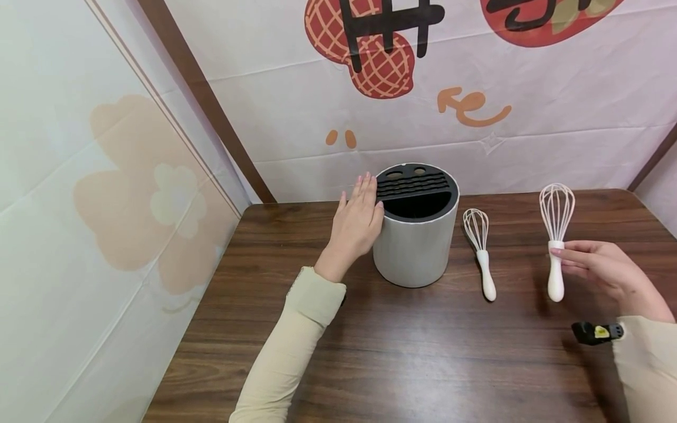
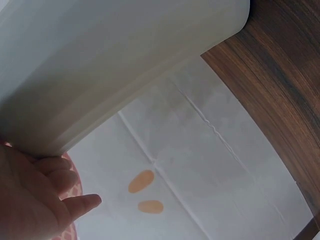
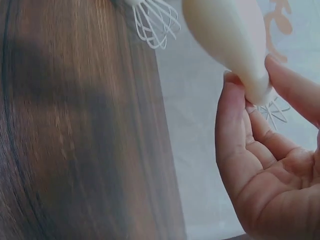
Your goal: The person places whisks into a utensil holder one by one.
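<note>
My right hand pinches a white whisk by the upper handle between thumb and fingers, its wire end pointing away from me. In the right wrist view the handle slants up from the fingertips. A smaller white whisk lies on the table to the left of it. Further left stands a round light-grey utensil holder with a black slotted lid that has a wide opening at the front. My left hand rests on its left side near the rim, fingers straight. The holder's wall fills much of the left wrist view.
The dark wooden table ends at a white printed cloth hanging behind it. Another pale cloth with a flower print hangs along the left. A black strap sits at the right wrist.
</note>
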A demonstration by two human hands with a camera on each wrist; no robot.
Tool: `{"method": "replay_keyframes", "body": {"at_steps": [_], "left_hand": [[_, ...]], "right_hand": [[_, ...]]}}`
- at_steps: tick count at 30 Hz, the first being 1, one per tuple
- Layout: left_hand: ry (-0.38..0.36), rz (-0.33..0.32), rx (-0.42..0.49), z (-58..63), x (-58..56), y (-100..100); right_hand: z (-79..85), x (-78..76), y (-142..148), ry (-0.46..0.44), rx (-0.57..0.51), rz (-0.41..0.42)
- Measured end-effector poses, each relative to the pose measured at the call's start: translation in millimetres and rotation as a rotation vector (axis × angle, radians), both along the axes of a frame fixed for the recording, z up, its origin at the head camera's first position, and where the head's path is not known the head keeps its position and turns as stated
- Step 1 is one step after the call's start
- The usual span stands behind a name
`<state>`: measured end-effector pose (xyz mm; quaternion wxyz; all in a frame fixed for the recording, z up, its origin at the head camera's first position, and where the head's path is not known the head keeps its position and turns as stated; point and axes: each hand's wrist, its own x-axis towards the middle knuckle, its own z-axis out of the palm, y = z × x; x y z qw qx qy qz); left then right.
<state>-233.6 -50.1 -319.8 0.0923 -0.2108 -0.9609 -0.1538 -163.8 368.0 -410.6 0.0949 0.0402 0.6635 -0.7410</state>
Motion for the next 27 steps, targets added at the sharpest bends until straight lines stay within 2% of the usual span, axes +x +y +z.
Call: {"method": "replay_keyframes", "body": {"at_steps": [4,9,11,13,15,17,18,21,24,25,27], "left_hand": [[-0.006,0.0,-0.005,0.5,0.1,0],[-0.007,0.0,-0.005,1.1,0.8,0],[-0.002,-0.001,-0.005,0.9,0.5,0],[0.0,0.0,-0.008,1.0,0.9,0],[-0.001,0.001,-0.008,0.9,0.8,0],[0.003,0.001,-0.008,0.7,0.3,0],[-0.002,0.003,-0.01,1.1,0.5,0],[-0.004,0.003,-0.01,1.6,0.1,0],[-0.013,0.007,-0.014,2.3,0.2,0],[-0.013,0.007,-0.015,2.3,0.2,0],[-0.017,0.009,-0.015,2.5,0.5,0]], "right_hand": [[-6.8,-4.0,1,0.05,0.037,-0.005],[-32.8,-17.5,18,0.101,0.188,-0.034],[-43.2,-23.4,24,0.105,0.206,-0.068],[-46.3,-26.0,26,0.121,0.173,-0.081],[-37.3,-22.7,20,0.133,0.135,-0.084],[-13.0,-11.5,2,0.14,0.057,-0.071],[-10.6,-11.4,1,0.145,0.041,-0.065],[16.6,0.9,-18,0.139,-0.006,-0.067],[20.3,1.4,-21,0.158,-0.012,-0.068],[29.2,5.8,-28,0.18,-0.032,-0.056],[32.7,6.9,-31,0.204,-0.047,-0.052]]}}
